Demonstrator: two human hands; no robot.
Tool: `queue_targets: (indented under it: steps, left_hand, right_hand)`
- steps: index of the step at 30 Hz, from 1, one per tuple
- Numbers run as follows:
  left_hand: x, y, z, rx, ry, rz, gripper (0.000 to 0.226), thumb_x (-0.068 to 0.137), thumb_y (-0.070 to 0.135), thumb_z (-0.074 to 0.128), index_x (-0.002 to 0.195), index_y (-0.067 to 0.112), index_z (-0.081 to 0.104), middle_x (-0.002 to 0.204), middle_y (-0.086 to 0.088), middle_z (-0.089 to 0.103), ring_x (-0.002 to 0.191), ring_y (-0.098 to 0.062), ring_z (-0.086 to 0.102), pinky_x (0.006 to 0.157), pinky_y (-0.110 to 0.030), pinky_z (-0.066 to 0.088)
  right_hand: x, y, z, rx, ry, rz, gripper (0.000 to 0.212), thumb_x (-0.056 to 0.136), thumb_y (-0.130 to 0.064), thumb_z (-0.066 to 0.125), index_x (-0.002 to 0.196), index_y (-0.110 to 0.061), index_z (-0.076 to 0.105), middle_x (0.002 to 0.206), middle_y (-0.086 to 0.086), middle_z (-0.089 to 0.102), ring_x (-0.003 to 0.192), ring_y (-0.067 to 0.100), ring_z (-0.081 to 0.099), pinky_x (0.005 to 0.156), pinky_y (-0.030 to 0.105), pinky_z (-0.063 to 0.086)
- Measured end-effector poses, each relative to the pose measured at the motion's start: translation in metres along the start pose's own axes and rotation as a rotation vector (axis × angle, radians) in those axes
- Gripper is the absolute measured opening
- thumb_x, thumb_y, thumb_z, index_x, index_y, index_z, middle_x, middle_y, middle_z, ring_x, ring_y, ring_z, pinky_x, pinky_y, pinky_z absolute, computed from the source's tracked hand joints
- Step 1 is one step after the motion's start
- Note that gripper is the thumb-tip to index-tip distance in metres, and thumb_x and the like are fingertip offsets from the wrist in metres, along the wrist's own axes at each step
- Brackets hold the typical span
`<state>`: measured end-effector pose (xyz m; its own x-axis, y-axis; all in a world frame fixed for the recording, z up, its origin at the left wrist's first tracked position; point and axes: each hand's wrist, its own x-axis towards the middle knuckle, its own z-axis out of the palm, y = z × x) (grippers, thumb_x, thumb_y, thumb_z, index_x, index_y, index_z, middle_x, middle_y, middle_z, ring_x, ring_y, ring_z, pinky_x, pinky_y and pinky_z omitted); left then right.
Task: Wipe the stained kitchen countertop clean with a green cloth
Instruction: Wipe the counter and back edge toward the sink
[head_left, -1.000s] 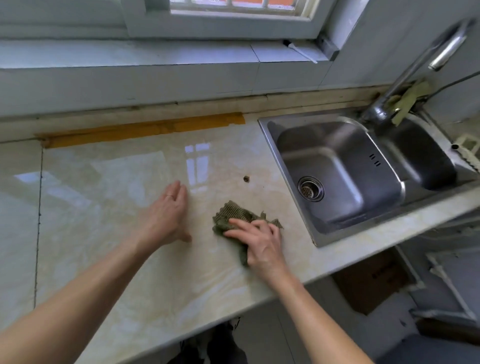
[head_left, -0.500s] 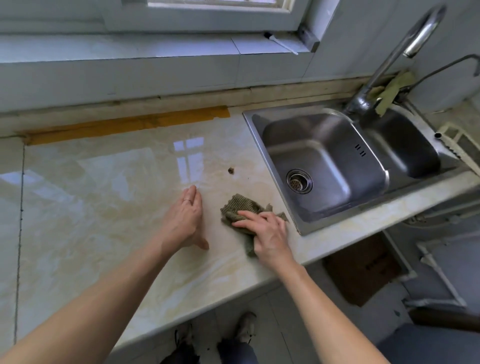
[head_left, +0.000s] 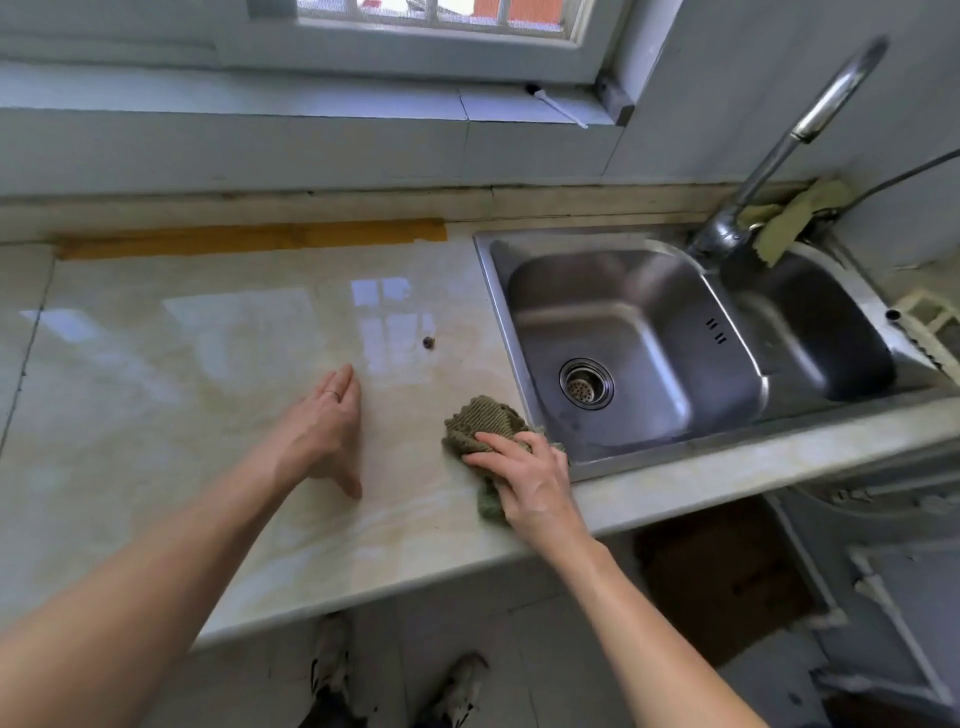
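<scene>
One crumpled olive-green knitted cloth (head_left: 480, 421) sits on the glossy cream marble-look countertop (head_left: 208, 415), just beside the left rim of the double stainless-steel sink (head_left: 485, 291) and near the front edge. The right hand (head_left: 530, 480) is on top of it, fingers nearly straight, pressing down. The left hand (head_left: 322, 431) lies flat on the counter nearby, fingers straight and together, thumb out. Beyond them there's a small dark speck (head_left: 428, 342), and along the back an orange tape strip (head_left: 249, 239).

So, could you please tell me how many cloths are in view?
2: a crumpled green knitted cloth under the right hand, and a yellow-green rag draped by the steel tap. Others may be hidden.
</scene>
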<state>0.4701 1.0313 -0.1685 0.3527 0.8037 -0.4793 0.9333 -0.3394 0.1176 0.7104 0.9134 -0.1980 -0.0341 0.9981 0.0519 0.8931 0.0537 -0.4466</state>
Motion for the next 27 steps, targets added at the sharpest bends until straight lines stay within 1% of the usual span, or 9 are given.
queue_targets:
  steps: [3,6,9,11,14,17,19,22,27]
  left_hand:
    - [0.004,0.005,0.0,0.006,-0.01,-0.033,0.154,0.042,0.052,0.089,0.149,-0.002,-0.009,0.158,-0.016,-0.012,0.148,-0.026,-0.006,0.12,-0.032,0.01]
    - [0.005,0.009,-0.001,0.015,-0.024,-0.054,0.154,0.044,0.051,0.089,0.148,-0.003,-0.009,0.158,-0.018,-0.013,0.147,-0.027,-0.007,0.12,-0.03,0.006]
    - [0.006,0.014,0.0,0.006,-0.025,-0.084,0.153,0.045,0.05,0.089,0.148,-0.004,-0.011,0.157,-0.018,-0.015,0.147,-0.027,-0.008,0.12,-0.028,0.005]
    - [0.006,0.016,-0.001,0.001,-0.026,-0.086,0.152,0.046,0.05,0.089,0.147,-0.005,-0.011,0.157,-0.019,-0.015,0.147,-0.027,-0.008,0.12,-0.027,0.002]
    - [0.006,0.019,0.0,0.009,-0.016,-0.095,0.152,0.046,0.049,0.089,0.147,-0.006,-0.01,0.156,-0.021,-0.015,0.147,-0.028,-0.009,0.119,-0.026,-0.001]
    - [0.006,0.018,0.002,-0.013,-0.01,-0.097,0.153,0.045,0.048,0.089,0.147,-0.006,-0.011,0.156,-0.02,-0.016,0.147,-0.027,-0.009,0.12,-0.026,0.001]
    - [0.007,0.014,0.003,-0.02,-0.005,-0.093,0.154,0.044,0.048,0.09,0.147,-0.005,-0.011,0.156,-0.019,-0.017,0.147,-0.027,-0.009,0.12,-0.027,0.003]
    - [0.007,0.015,0.003,-0.038,-0.013,-0.079,0.155,0.043,0.047,0.091,0.147,-0.005,-0.011,0.156,-0.018,-0.018,0.147,-0.028,-0.007,0.12,-0.029,0.005]
    - [0.004,0.016,0.001,-0.043,0.001,-0.07,0.153,0.045,0.051,0.089,0.148,-0.005,-0.009,0.157,-0.02,-0.016,0.147,-0.028,-0.006,0.121,-0.03,0.006]
  right_hand:
    - [0.011,-0.012,-0.004,0.068,-0.031,0.026,0.05,0.074,-0.003,0.054,0.112,-0.033,0.068,0.129,-0.013,0.06,0.108,0.025,0.047,0.084,0.038,0.033]
    - [-0.008,-0.031,0.011,0.009,-0.061,-0.146,0.047,0.075,-0.01,0.055,0.115,-0.034,0.065,0.131,-0.013,0.058,0.106,0.025,0.049,0.082,0.042,0.038]
    - [-0.012,-0.02,0.013,-0.046,-0.094,-0.238,0.048,0.079,-0.015,0.044,0.117,-0.038,0.061,0.136,-0.017,0.054,0.11,0.024,0.048,0.079,0.037,0.034]
    - [0.01,-0.006,0.006,-0.052,-0.097,-0.198,0.05,0.08,-0.014,0.04,0.117,-0.039,0.062,0.136,-0.018,0.053,0.111,0.025,0.048,0.08,0.036,0.031]
    - [0.049,0.007,-0.01,-0.071,-0.113,-0.07,0.052,0.084,-0.003,0.046,0.118,-0.037,0.065,0.136,-0.016,0.053,0.112,0.023,0.045,0.082,0.034,0.029]
    - [0.06,0.0,-0.015,0.026,-0.031,0.03,0.051,0.081,0.003,0.048,0.114,-0.031,0.069,0.13,-0.014,0.059,0.106,0.023,0.048,0.079,0.033,0.032]
    - [0.048,-0.014,-0.006,0.083,0.007,-0.022,0.05,0.077,-0.001,0.047,0.112,-0.029,0.069,0.127,-0.011,0.061,0.102,0.024,0.05,0.079,0.036,0.037]
    - [0.021,-0.025,0.012,-0.039,-0.026,-0.188,0.051,0.076,-0.011,0.041,0.114,-0.036,0.064,0.132,-0.013,0.057,0.107,0.024,0.047,0.08,0.038,0.037]
    - [0.064,-0.003,0.006,-0.05,-0.009,-0.082,0.054,0.073,-0.005,0.045,0.111,-0.037,0.068,0.13,-0.015,0.058,0.107,0.024,0.05,0.082,0.038,0.034]
